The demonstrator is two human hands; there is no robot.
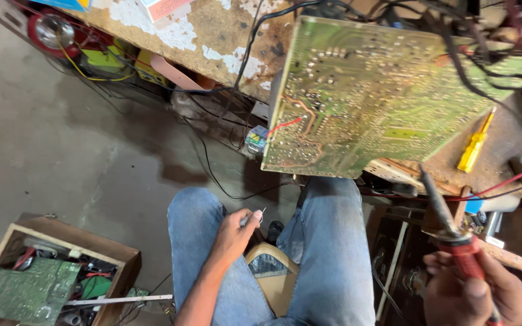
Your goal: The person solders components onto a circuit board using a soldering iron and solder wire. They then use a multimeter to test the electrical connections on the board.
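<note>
A large green circuit board [370, 96] lies solder side up on the worn workbench [225, 30], overhanging its front edge. My right hand [475, 293] at the lower right grips a red-handled soldering iron [448, 223] with its dark tip pointing up toward the board's lower edge. My left hand [237, 232] rests over my left thigh, in blue jeans, and pinches a small thin metal piece [261, 215] between its fingertips. I sit on a stool with a tan seat [270, 271].
A yellow screwdriver [475, 145] lies on the bench right of the board. Black and red wires tangle above and below it. A wooden box [49, 278] with another green board and parts stands on the concrete floor at the lower left. Clutter sits under the bench.
</note>
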